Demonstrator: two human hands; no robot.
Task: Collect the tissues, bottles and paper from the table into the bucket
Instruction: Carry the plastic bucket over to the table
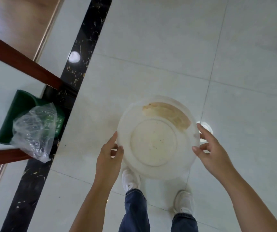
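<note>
Bucket (154, 144): held over the floor (151, 47), between both hands.
Left hand (109, 154): fingers grasping the bucket's left rim, thumb over it.
Right hand (213, 148): fingers spread, touching its right rim; whether they grasp it, I cannot tell.
Facing: mouth up, axis upright; brown stain on the far wall.
Bin (22, 104): left of the bucket, with a clear bag (34, 131).

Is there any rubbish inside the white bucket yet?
No, the bucket shows a bare bottom with only tiny specks, and a brownish stain on its wall.
</note>
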